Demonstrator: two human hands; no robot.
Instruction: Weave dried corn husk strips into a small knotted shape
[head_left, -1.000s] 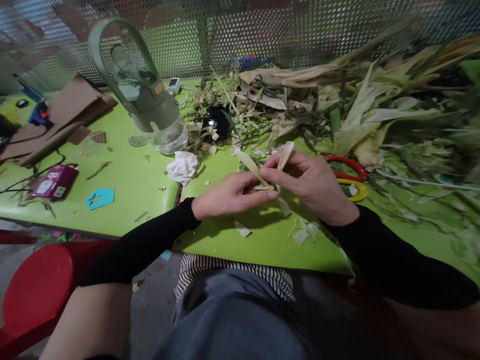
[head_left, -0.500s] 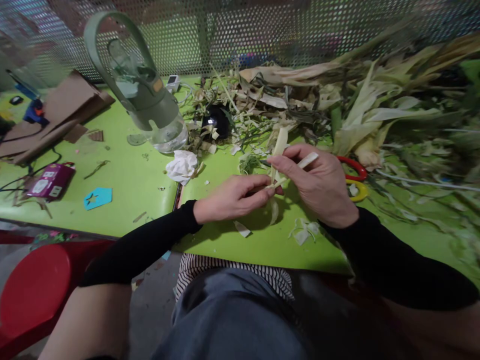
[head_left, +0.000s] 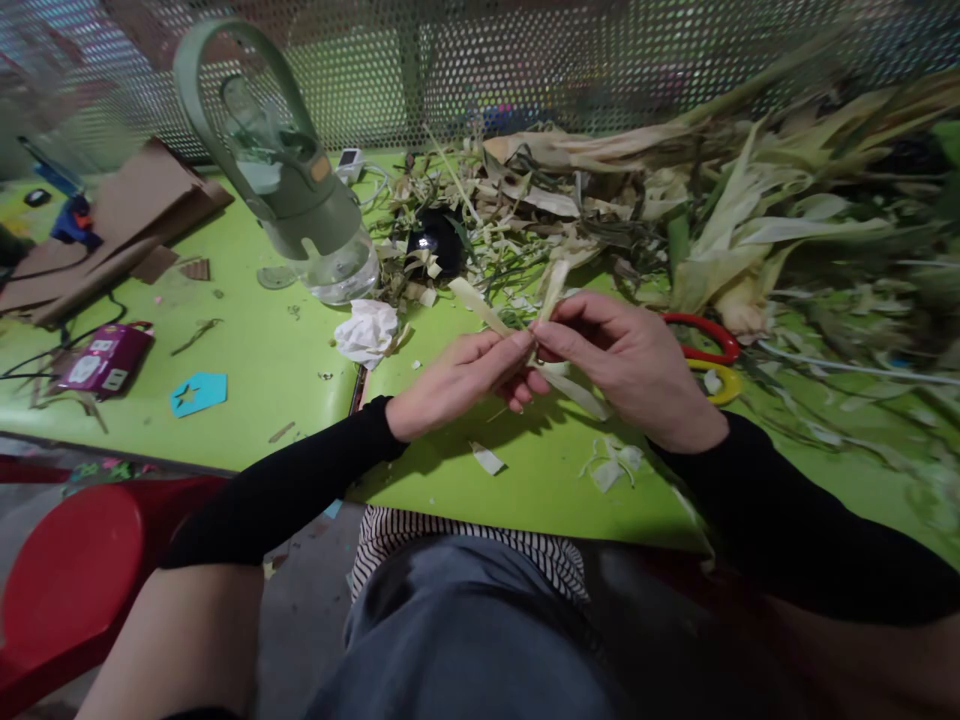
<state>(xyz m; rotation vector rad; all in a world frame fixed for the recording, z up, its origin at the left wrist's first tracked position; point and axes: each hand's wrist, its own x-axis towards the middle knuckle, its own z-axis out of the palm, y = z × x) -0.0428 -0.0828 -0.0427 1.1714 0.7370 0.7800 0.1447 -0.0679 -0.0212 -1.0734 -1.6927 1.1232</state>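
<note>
Pale corn husk strips [head_left: 480,305] cross between my two hands above the green table [head_left: 420,480]. My left hand [head_left: 480,375] pinches them between thumb and fingers, with one strip sticking out up and to the left. Close against it, my right hand [head_left: 622,360] is also closed on the strips; one end points upward past its fingertips and another hangs below. The crossing point itself is mostly hidden by my fingers. Scissors with a red and yellow handle [head_left: 724,385] lie just right of my right hand, their blades out of sight.
Heaped husk scraps [head_left: 525,200] and whole corn husks [head_left: 750,230] cover the back and right. A water bottle [head_left: 315,220], crumpled tissue [head_left: 367,333], blue paper piece [head_left: 199,394], purple box [head_left: 106,358] and cardboard [head_left: 135,220] sit left. A red stool [head_left: 71,570] stands below.
My left hand has turned and risen, its thumb now on top at the crossing. One strip now points up-left, and another hangs down-right beneath my right hand, which has shifted slightly left.
</note>
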